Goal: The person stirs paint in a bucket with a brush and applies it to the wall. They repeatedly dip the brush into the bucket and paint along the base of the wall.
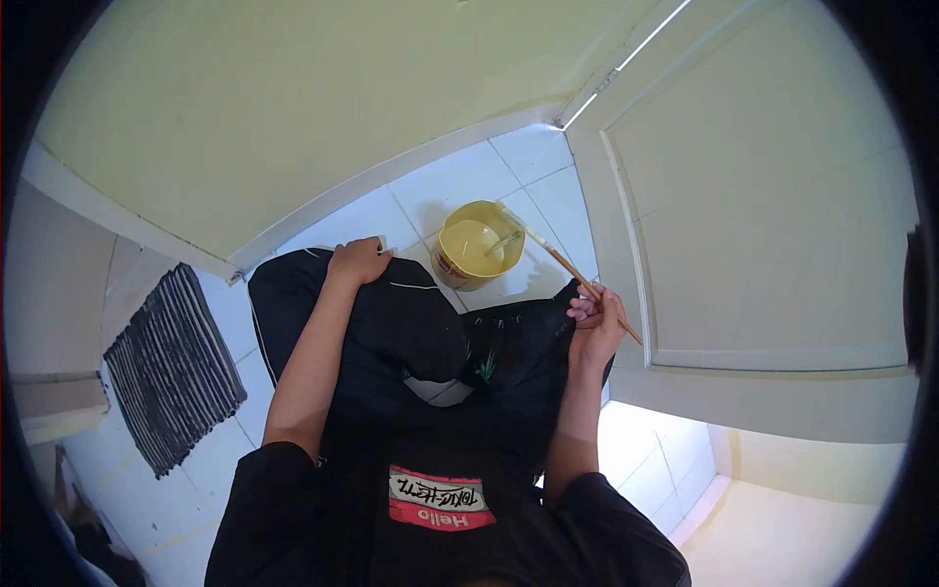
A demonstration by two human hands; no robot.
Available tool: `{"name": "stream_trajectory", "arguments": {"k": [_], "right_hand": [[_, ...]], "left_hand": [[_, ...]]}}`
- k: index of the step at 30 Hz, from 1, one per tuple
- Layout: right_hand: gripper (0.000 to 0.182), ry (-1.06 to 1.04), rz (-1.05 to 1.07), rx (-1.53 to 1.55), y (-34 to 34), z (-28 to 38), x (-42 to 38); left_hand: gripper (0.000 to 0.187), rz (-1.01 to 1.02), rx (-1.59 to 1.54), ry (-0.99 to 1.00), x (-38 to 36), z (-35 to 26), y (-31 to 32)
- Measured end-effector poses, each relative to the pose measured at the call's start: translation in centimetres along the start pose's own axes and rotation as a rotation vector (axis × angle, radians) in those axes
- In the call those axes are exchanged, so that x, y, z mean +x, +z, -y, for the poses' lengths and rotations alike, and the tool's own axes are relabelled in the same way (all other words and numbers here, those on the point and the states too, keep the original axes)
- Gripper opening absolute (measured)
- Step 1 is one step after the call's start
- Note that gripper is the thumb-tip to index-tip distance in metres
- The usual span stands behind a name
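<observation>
My right hand [598,320] grips the wooden handle of a long paintbrush [572,269], whose pale head reaches over the rim of a yellow bucket [446,266]. Pale yellow paint fills the lower part of the bucket, and a clear or whitish strip lies against its inner right side. The bucket stands on the white tiles in front of my knees. On my left knee rests my left hand [362,261], closed, with a small white thing at its fingers that I cannot make out.
A striped dark mat [176,372] lies on the tiled floor at the left. A pale yellow wall [293,108] rises in front, with a white baseboard. At the right stands a panelled door [763,215], its edge near my right hand.
</observation>
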State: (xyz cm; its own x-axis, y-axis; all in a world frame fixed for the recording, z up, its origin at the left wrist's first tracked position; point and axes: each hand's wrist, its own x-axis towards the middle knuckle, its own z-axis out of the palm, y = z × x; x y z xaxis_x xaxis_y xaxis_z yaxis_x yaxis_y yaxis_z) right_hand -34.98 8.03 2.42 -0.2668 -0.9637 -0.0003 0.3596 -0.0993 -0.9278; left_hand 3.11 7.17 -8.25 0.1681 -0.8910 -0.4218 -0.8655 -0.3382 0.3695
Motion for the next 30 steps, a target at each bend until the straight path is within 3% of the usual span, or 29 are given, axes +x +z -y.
{"name": "stream_trajectory", "arguments": {"k": [8,13,18,23,27,30], "right_hand": [[0.016,0.095,-0.022,0.193,0.8,-1.2,5.2],[0.009,0.058,0.029,0.357,3.7,-1.1,11.8],[0.007,-0.049,0.008,0.298,7.0,0.5,17.7],[0.008,-0.006,-0.038,0.354,7.2,-3.8,20.3],[0.012,0.069,-0.102,0.290,6.9,-7.0,20.8],[0.013,0.093,-0.116,0.235,6.4,-7.7,21.5]], "left_hand": [[0.048,0.019,0.052,-0.016,0.8,0.1,0.5],[0.050,0.027,0.127,-0.089,1.5,0.4,0.9],[0.052,0.049,0.199,-0.153,1.7,0.1,1.0],[0.052,0.073,0.200,-0.160,2.6,0.3,1.4],[0.051,0.100,0.139,-0.146,3.0,-0.5,1.1],[0.045,0.094,-0.108,-0.053,5.8,1.1,1.7]]}}
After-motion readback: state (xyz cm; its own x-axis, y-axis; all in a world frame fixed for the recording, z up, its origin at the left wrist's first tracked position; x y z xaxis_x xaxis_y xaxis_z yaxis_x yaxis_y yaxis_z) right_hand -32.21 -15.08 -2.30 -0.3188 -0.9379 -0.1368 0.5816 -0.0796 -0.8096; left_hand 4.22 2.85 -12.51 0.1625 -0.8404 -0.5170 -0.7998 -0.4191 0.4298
